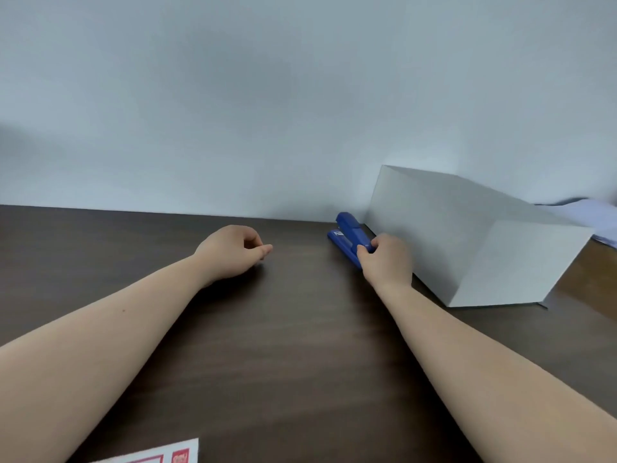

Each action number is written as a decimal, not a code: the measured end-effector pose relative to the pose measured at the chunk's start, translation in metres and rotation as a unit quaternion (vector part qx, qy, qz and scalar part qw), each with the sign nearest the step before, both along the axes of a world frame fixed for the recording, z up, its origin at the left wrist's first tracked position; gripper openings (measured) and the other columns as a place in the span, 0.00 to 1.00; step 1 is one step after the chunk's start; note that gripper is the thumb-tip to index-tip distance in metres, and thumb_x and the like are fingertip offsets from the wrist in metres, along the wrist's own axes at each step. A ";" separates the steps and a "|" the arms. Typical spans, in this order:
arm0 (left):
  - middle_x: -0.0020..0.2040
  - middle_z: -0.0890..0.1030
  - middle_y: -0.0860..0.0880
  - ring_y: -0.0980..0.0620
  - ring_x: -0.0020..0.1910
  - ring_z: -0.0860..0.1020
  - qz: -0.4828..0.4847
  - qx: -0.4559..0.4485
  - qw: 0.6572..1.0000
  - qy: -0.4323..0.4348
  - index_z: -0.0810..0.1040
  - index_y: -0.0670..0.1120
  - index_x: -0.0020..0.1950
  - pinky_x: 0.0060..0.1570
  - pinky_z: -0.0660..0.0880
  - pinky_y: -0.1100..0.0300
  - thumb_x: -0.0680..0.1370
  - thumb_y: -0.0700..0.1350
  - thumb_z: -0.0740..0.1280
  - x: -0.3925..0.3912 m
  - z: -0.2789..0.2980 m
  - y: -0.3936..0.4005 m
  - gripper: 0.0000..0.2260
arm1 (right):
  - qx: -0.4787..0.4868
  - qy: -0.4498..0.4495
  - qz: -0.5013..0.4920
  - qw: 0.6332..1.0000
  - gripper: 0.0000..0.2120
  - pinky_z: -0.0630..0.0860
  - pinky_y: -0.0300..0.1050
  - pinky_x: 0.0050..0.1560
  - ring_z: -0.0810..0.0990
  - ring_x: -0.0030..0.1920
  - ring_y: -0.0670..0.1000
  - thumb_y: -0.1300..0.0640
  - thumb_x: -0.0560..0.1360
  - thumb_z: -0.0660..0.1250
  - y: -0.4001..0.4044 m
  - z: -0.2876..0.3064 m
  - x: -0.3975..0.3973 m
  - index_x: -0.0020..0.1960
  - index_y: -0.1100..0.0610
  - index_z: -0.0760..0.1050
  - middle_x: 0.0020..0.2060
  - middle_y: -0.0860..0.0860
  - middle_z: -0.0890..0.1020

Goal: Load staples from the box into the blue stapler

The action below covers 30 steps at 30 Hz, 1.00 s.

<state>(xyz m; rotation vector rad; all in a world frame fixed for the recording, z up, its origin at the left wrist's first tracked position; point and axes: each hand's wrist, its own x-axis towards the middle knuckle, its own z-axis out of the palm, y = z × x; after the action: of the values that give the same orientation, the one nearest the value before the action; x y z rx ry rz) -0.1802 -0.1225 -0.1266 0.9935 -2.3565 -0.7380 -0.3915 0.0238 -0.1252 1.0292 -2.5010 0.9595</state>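
The blue stapler (347, 233) lies on the dark wooden table near the back wall, just left of a large white box. My right hand (387, 259) is closed around the stapler's near end, fingers pinching its top arm. My left hand (233, 250) rests on the table to the left of the stapler, loosely curled with thumb against fingers, and holds nothing that I can see. A white and red printed box or card (160, 454) shows at the bottom edge; only its corner is visible.
A large white box (474, 242) stands at the right, close behind my right hand. Pale paper or cloth (581, 218) lies beyond it at the far right. The dark table (283, 345) ends at a plain wall.
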 end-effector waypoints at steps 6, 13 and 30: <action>0.38 0.82 0.52 0.52 0.39 0.77 -0.014 -0.030 0.999 -0.006 0.79 0.49 0.39 0.40 0.72 0.57 0.74 0.55 0.64 -0.002 -0.001 -0.002 0.11 | 0.022 0.002 -0.061 0.998 0.12 0.67 0.45 0.36 0.79 0.43 0.64 0.57 0.74 0.61 -0.022 0.002 -0.033 0.47 0.66 0.78 0.43 0.63 0.81; 0.38 0.80 0.54 0.53 0.39 0.77 -0.024 -0.056 0.998 -0.020 0.78 0.50 0.39 0.39 0.71 0.58 0.74 0.55 0.64 -0.004 -0.003 -0.001 0.11 | 0.045 0.034 -0.087 0.995 0.13 0.69 0.47 0.40 0.78 0.52 0.65 0.58 0.76 0.61 -0.036 0.002 -0.047 0.53 0.67 0.76 0.51 0.64 0.81; 0.35 0.75 0.58 0.52 0.41 0.76 -0.043 -0.066 0.997 -0.026 0.77 0.50 0.41 0.41 0.70 0.58 0.75 0.55 0.64 -0.005 -0.001 0.009 0.10 | 0.080 0.062 -0.081 0.992 0.14 0.74 0.50 0.42 0.78 0.52 0.62 0.55 0.77 0.59 -0.028 0.009 -0.036 0.53 0.64 0.76 0.52 0.62 0.79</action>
<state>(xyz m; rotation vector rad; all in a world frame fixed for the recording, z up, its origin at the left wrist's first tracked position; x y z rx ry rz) -0.1851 -0.1133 -0.1271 0.8709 -2.4707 -0.5855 -0.4270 -0.0042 -0.1164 0.8836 -2.5432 0.6380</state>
